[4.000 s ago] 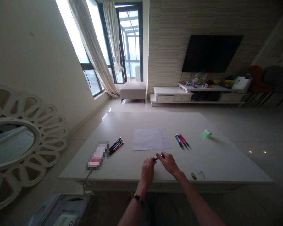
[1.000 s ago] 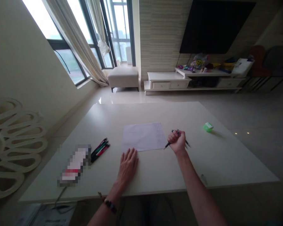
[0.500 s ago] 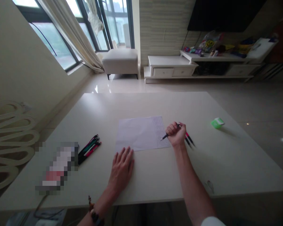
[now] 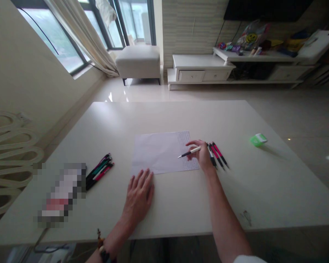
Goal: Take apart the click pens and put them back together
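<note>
A white sheet of paper lies on the table, with a column of writing along its right side. My left hand rests flat, fingers open, with the fingertips on the paper's lower edge. Over the written part, my right hand holds a black-and-white pen loosely between its fingers, tip pointing left above the sheet. Just to the right of that hand lie 3 more pens, one white and black and the others red and black. Part of the writing is hidden behind my right hand.
Several pens lie bunched on the left, beside a blurred-out device with a cable. A small green-and-white box stands at the right. Near the front edge is a small clear object. Past the white table is a TV cabinet.
My right hand has loosened from a fist round the pen, its fingers now extended and the pen turned flatter. The left hand stays on the paper's edge. The view has tilted slightly down.
</note>
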Demonstrator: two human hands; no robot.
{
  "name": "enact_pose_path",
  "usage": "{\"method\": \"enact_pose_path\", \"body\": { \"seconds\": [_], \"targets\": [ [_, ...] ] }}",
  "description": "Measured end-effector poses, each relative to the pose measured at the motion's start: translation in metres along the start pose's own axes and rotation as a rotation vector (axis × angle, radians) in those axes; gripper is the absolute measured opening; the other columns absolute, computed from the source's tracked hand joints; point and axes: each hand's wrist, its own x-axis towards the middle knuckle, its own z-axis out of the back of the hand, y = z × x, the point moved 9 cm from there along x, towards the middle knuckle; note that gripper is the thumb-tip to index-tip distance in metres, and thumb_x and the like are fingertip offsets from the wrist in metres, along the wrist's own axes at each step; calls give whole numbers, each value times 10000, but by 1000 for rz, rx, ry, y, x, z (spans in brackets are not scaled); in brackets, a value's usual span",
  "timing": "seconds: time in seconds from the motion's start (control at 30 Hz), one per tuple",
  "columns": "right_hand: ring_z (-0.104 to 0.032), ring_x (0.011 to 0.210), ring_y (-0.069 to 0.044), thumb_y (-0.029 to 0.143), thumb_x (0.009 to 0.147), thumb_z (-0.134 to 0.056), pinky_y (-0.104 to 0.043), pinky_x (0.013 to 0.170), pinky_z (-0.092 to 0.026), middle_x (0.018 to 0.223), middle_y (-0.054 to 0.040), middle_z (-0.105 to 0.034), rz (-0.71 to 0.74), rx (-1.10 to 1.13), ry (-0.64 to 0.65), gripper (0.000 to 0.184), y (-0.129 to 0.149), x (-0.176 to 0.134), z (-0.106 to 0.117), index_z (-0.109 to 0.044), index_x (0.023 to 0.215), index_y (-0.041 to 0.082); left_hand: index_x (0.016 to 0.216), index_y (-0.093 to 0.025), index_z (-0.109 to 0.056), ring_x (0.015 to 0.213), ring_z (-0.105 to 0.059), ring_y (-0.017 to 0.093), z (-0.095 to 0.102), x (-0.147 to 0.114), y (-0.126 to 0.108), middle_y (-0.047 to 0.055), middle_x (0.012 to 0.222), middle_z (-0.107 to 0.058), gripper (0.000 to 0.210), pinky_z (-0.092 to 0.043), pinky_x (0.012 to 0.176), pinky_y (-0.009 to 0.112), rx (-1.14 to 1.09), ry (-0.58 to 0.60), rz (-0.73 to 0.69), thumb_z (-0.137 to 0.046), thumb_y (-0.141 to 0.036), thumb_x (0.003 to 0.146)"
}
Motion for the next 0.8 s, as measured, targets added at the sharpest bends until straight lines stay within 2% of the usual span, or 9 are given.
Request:
{"method": "enact_pose_path", "body": {
  "seconds": [0.07, 0.13, 0.2, 0.37, 0.43, 0.53, 0.7, 0.8],
  "targets": [
    [-547, 411, -137, 589, 795, -393, -214, 364, -386, 496, -14, -579, -21, -136, 8, 490, -5, -3, -1, -611, 819, 151, 1349, -237, -340, 1325, -248, 232, 1, 0, -1, 48, 1419, -330, 477, -230, 1072, 488, 4, -1, -6, -384, -277, 875],
    [-540, 429, -119, 548, 736, -546, -193, 370, -387, 524, 3, -582, 56, -229, -28, 393, -1, -4, -1, -594, 811, 165, 1348, -238, -343, 1320, -258, 236, 1, 0, -1, 52, 1413, -340, 478, -236, 1069, 492, 5, -6, -11, -387, -278, 873],
    [-508, 419, -98, 484, 712, -612, -174, 360, -373, 521, 28, -559, 133, -282, -71, 318, 2, -5, 0, -572, 789, 178, 1345, -238, -349, 1317, -265, 236, 2, 0, -1, 54, 1408, -348, 477, -234, 1071, 491, -4, -11, -6, -388, -279, 872],
    [-528, 495, -106, 443, 772, -520, -173, 377, -382, 617, -5, -583, 141, -443, -35, 278, -10, 0, -7, -589, 746, 174, 1338, -245, -361, 1322, -256, 228, 0, 0, 1, 38, 1413, -343, 465, -223, 1080, 476, -30, 3, 17, -380, -287, 875],
    [-493, 463, -99, 389, 772, -513, -177, 380, -363, 550, 10, -536, 176, -539, -79, 249, -13, 1, -3, -574, 667, 171, 1344, -242, -350, 1324, -250, 228, 0, 0, 1, 39, 1416, -337, 471, -216, 1081, 480, -23, 6, 12, -376, -285, 876],
    [-462, 428, -103, 256, 755, -460, -191, 391, -340, 486, 36, -489, 220, -616, -153, 152, -14, 2, 3, -579, 696, 183, 1349, -237, -339, 1326, -244, 234, 0, 0, 0, 44, 1418, -333, 479, -216, 1079, 490, -10, 4, 1, -381, -278, 874],
    [-446, 467, -120, 174, 678, -424, -223, 444, -323, 451, 17, -476, 287, -791, -215, 209, -11, 2, 7, -502, 485, 193, 1350, -231, -337, 1325, -244, 240, 1, 0, -1, 50, 1419, -329, 483, -227, 1073, 499, 7, 6, -7, -386, -270, 872],
    [-435, 473, -124, 178, 673, -417, -233, 470, -322, 443, 17, -472, 284, -831, -211, 216, -12, 4, 6, -491, 471, 198, 1351, -227, -336, 1328, -239, 238, 1, 0, -1, 51, 1420, -327, 484, -227, 1075, 495, 11, 13, -2, -386, -271, 872]
  ]
}}
